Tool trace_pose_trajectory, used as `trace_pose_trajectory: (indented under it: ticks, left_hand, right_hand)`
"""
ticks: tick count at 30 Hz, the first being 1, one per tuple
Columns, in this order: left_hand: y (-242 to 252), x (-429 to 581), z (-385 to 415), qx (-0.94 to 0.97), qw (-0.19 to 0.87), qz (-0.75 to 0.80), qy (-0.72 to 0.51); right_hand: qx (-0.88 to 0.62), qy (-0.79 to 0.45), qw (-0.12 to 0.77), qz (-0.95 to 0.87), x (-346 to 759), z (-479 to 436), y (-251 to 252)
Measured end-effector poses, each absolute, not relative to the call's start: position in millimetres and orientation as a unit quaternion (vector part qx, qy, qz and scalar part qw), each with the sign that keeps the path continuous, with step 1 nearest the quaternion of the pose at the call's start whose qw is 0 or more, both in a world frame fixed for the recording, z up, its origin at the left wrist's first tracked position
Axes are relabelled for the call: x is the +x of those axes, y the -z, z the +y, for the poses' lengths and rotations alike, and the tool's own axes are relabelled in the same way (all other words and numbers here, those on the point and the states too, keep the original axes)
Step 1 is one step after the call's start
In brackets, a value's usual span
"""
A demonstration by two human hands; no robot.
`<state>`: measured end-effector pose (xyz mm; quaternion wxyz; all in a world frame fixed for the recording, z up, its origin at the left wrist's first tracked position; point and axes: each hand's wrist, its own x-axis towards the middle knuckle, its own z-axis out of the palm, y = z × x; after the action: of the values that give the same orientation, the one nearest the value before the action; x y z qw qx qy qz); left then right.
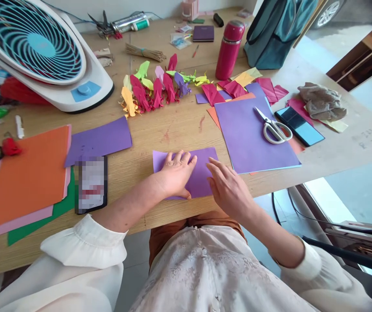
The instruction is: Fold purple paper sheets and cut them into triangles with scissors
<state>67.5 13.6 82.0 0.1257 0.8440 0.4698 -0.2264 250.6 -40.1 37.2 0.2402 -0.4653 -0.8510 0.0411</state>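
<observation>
Purple sheet [202, 173] under my left hand [176, 173], near edge of the table [179, 125]: matt paper, smooth. Table: light wood, visible grain, low sheen, a few red smears. Big purple sheet [250, 134] toward the right edge: same matt paper. Scissors [274, 128] on it: bright metal blades, white plastic handles. Red flask [229, 48] by the far edge: glossy, material unclear. Fan [43, 52], far left corner: glossy white plastic. Teal bag [276, 30], far right corner: dull cloth. Orange sheet [30, 173], left edge: matt paper.

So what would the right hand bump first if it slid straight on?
Probably the right hand would meet the left hand, just ahead on the small purple paper; past that, the folded paper figures.
</observation>
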Motion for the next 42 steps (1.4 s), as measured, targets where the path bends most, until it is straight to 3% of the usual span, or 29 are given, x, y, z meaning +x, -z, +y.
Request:
trace_pose_trajectory:
  ticks: [4,7,17,24,29,34,42]
  left_hand:
    - [-80.7,65.0,13.3,0.846,0.125,0.472,0.213]
    - [-80.7,63.1,12.3,0.853,0.129,0.47,0.185]
    - [-79.6,59.6,0.1,0.848,0.141,0.488,0.15]
    - [-78.7,56.1,-3.2,0.849,0.111,0.502,0.125]
    - [-70.7,68.8,-48.1,0.857,0.055,0.501,0.107]
    - [-51.9,81.7,-94.9,0.857,0.05,0.505,0.093]
    - [-39.2,78.1,-104.3,0.85,0.056,0.518,0.081]
  right_hand:
    - [-0.397,-0.212,0.333,-0.828,217.3,11.3,-14.4]
    - [-0.406,-0.235,0.361,-0.806,210.6,26.3,-1.2]
    - [-0.431,-0.197,0.347,-0.809,214.9,25.9,11.7]
    - [-0.444,-0.123,0.26,-0.849,212.3,25.0,8.8]
    - [-0.455,-0.099,0.224,-0.856,212.9,25.4,7.2]
    - [-0.446,-0.077,0.217,-0.865,213.1,26.0,10.9]
    - [-0.429,-0.065,0.222,-0.873,211.9,25.3,10.3]
